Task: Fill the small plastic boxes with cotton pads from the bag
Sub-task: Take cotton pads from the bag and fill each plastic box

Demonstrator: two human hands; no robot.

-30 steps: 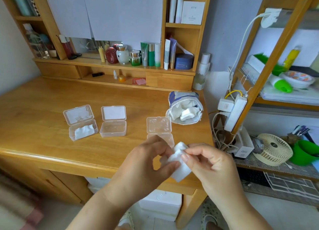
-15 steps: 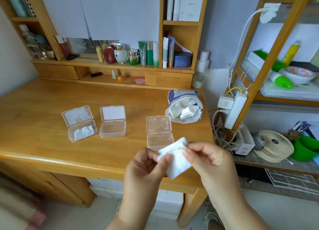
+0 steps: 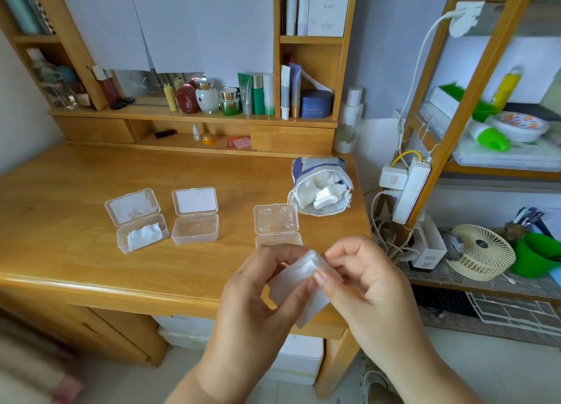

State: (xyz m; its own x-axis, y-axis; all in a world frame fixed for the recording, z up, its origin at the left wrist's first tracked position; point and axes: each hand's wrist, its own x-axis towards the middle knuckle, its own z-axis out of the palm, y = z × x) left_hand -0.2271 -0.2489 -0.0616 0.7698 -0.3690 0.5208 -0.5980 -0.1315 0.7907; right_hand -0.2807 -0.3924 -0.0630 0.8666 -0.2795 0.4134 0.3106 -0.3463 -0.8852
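Together, the left hand (image 3: 258, 294) and right hand (image 3: 364, 285) pinched a small stack of white, soft square cotton pads (image 3: 299, 285), each grip narrow on its edges, above the surface's (image 3: 76, 252) front edge, just before the nearest open clear box (image 3: 277, 230).

white pads (image 3: 300, 285), clear boxes (image 3: 195, 227), blue-white bag (image 3: 318, 173)

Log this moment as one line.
left hand: pinches cotton pads | right hand: pinches same pads | left box: has pads | middle box: empty | bag: open
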